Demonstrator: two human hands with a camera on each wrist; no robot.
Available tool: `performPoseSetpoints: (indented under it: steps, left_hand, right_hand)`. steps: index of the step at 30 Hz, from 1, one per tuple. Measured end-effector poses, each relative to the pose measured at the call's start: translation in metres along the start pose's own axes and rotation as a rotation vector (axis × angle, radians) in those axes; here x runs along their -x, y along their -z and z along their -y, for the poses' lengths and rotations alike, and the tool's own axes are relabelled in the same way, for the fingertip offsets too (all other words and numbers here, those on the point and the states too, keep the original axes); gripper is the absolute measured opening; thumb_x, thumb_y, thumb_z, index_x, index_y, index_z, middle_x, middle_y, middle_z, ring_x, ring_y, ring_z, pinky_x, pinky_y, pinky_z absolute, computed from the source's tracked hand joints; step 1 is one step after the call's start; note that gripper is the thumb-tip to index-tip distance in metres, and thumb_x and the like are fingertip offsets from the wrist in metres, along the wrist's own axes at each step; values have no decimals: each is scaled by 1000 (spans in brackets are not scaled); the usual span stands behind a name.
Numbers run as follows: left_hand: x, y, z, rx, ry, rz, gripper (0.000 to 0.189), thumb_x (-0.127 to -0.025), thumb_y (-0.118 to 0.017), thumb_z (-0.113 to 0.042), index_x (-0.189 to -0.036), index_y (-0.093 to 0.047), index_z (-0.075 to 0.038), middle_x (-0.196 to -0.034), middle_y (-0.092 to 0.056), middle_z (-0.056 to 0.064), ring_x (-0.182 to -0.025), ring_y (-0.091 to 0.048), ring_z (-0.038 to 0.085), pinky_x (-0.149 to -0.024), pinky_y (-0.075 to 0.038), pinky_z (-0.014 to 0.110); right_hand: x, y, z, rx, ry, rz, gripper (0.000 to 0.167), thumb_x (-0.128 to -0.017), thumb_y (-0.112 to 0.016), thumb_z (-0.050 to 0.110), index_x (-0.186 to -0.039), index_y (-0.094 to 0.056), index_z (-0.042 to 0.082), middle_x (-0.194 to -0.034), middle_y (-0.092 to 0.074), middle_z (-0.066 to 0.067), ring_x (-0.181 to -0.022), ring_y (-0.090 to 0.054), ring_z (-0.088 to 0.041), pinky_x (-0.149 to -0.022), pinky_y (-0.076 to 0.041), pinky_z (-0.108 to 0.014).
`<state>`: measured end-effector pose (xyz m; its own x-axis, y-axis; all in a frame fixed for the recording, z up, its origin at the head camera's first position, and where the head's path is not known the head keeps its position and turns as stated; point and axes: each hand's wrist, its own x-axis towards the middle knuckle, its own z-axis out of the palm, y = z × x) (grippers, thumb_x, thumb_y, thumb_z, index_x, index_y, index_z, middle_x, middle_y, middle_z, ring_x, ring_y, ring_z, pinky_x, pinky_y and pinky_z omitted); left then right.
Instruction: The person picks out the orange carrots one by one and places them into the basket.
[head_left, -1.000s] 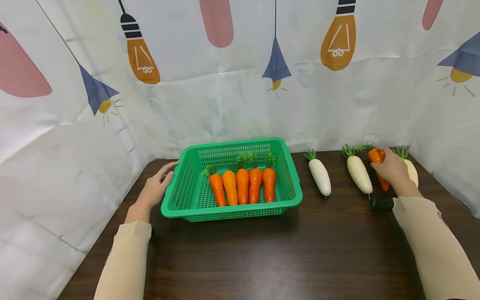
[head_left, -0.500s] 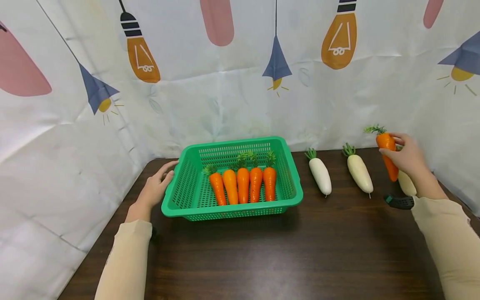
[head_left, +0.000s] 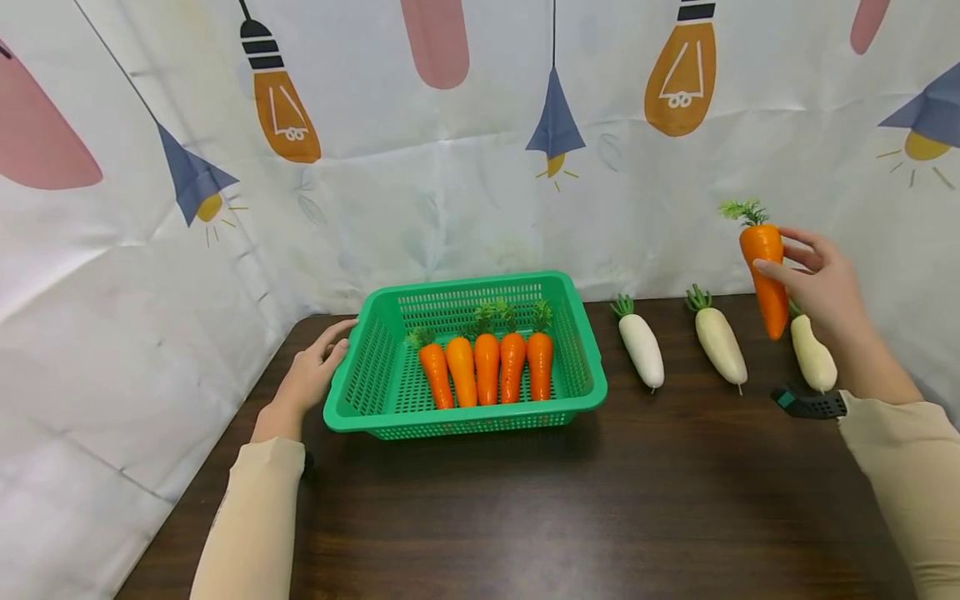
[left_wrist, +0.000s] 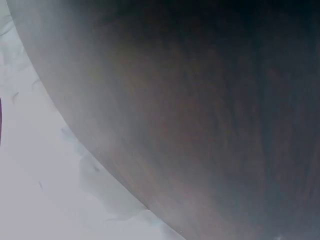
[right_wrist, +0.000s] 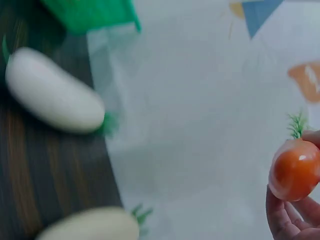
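Observation:
In the head view my right hand [head_left: 828,287] holds an orange carrot [head_left: 765,271] with a leafy green top, raised above the table's right end. It pinches the carrot between thumb and fingers, the tip pointing down; the right wrist view shows the same carrot [right_wrist: 295,170] at its right edge. My left hand [head_left: 311,375] rests against the left side of a green plastic basket [head_left: 465,421], its fingers relaxed along the rim. Inside the basket several carrots [head_left: 486,371] lie side by side. The left wrist view shows only dark tabletop and pale cloth, no hand.
Right of the basket lie a white radish [head_left: 641,350], a cream radish [head_left: 720,346] and, below my right hand, another cream radish [head_left: 813,354] partly hidden by the carrot. A patterned white cloth [head_left: 480,183] hangs behind the dark wooden table [head_left: 480,517].
My right hand has lifted the carrot off the table from between the two cream radishes and raised it higher. The left hand and basket have stayed in place.

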<state>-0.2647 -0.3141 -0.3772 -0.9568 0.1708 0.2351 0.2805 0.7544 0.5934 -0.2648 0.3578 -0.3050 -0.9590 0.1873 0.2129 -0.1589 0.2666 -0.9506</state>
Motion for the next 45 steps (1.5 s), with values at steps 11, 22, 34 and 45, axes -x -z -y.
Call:
performPoseSetpoints:
  steps: [11, 22, 34, 45]
  left_hand:
    - [-1, 0, 0, 4, 8, 2, 53, -114, -35, -39, -162, -33, -19, -133, -58, 36, -99, -66, 48, -78, -53, 59]
    - [1, 1, -3, -1, 4, -7, 52, -114, -35, -38, -161, -34, -17, -131, -59, 36, -99, -66, 48, -79, -52, 60]
    - [1, -1, -1, 3, -3, -4, 52, -114, -36, -38, -161, -34, -17, -132, -58, 36, -96, -67, 47, -77, -53, 59]
    - [0, -1, -2, 9, 5, -7, 52, -114, -35, -39, -161, -35, -18, -131, -60, 35, -95, -68, 44, -77, -53, 57]
  right_hand:
    - [10, -41, 35, -435, -40, 218, 49, -101, -65, 8, -145, -47, 22, -124, -55, 2, -101, -63, -9, -75, -57, -21]
    - [17, -108, 70, -436, -102, 451, 51, -103, -62, 8, -149, -41, 19, -131, -52, -5, -106, -60, -16, -78, -56, -27]
    - [2, -200, 88, -323, -168, 603, 65, -106, -53, 2, -162, -29, 22, -146, -36, -16, -107, -56, -26, -81, -54, -30]
    - [-8, -257, 83, -244, -219, 643, 59, -102, -58, -2, -153, -31, 16, -148, -36, -23, -111, -57, -38, -80, -54, -40]
